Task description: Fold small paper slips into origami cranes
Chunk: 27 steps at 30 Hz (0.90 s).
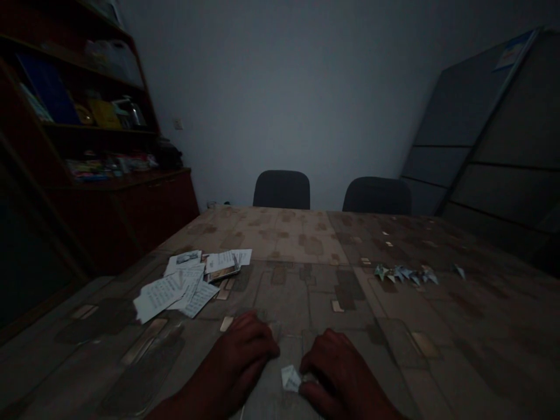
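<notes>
Right hand [332, 364] is pinching the near edge of a small folded paper [289, 378], thumb and fingertip closing on it; grip firmness isn't showing. Paper is lying just left of the right fingertips, in the gap between the hands, low over the patterned tablecloth [284, 309]. Left hand [245, 350] is resting curled across from it, apart from the paper, fingers bunching together; fingertips are hiding underneath, so can't tell if they are clamping anything.

Ahead and left of the left hand, a loose pile of printed sheets [160, 297] is spreading out, pieces overlapping. Ahead and right of the right hand, a row of folded paper pieces [409, 274] is standing bunched, one single piece [459, 270] sitting a bit farther right. Two dark chairs [282, 189] are standing beyond both hands at the far table edge. Far left of the left hand, a cluttered shelf unit [161, 204] is standing; far right of the right hand, a grey panel [441, 122] is rising. Light is staying dim.
</notes>
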Each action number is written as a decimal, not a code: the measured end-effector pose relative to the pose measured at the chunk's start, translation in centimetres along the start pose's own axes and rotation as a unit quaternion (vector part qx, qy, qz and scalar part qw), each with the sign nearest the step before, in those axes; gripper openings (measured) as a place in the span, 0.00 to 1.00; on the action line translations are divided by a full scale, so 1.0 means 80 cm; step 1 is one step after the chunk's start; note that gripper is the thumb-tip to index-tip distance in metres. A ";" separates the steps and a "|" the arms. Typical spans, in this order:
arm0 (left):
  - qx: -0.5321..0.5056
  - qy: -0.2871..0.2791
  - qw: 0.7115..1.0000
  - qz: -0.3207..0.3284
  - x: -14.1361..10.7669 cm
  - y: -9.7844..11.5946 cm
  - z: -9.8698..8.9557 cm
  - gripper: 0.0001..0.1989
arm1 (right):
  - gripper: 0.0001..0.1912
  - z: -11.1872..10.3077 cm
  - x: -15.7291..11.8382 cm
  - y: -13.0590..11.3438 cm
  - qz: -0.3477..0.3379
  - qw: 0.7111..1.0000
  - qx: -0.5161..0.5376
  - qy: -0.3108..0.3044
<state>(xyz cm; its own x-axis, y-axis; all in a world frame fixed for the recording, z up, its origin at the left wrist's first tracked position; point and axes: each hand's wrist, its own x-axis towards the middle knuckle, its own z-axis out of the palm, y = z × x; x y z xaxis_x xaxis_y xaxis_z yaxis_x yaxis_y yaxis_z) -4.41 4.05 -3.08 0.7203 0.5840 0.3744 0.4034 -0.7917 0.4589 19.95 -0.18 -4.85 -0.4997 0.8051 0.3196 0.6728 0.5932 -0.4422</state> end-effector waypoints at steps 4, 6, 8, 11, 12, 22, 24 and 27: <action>-0.028 0.018 0.997 -0.074 0.003 0.010 0.005 0.07 | 0.11 0.006 0.002 -0.003 0.038 0.999 0.020 -0.002; -0.044 0.022 0.995 -0.088 0.004 0.013 0.008 0.08 | 0.12 0.012 0.001 -0.001 0.047 0.999 0.027 0.002; -0.056 0.033 0.994 -0.093 0.004 0.012 0.011 0.09 | 0.13 0.019 0.001 0.003 0.044 0.998 0.041 0.011; -0.083 0.055 0.991 -0.093 0.003 0.006 0.014 0.10 | 0.11 0.024 0.004 0.005 0.034 0.997 0.068 0.027; -0.098 0.067 0.988 -0.097 0.003 0.004 0.014 0.09 | 0.09 0.023 0.007 0.004 0.036 0.995 0.083 0.033; -0.444 0.143 0.832 -0.301 0.030 0.030 0.019 0.13 | 0.06 -0.022 0.019 -0.012 0.175 0.925 0.316 0.115; -0.465 0.164 0.814 -0.309 0.037 0.040 0.025 0.12 | 0.06 -0.028 0.018 -0.014 0.170 0.933 0.289 0.132; -0.469 0.185 0.807 -0.308 0.045 0.049 0.033 0.10 | 0.06 -0.028 0.018 -0.014 0.162 0.942 0.255 0.149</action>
<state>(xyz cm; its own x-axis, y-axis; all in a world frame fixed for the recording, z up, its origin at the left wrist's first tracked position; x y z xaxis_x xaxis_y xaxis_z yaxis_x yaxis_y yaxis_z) 1.26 2.53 -2.08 0.2589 0.9656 -0.0226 -0.1085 0.0523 0.9927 19.65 0.32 -2.02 -0.0872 0.9545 0.2852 0.3769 0.2966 -0.8775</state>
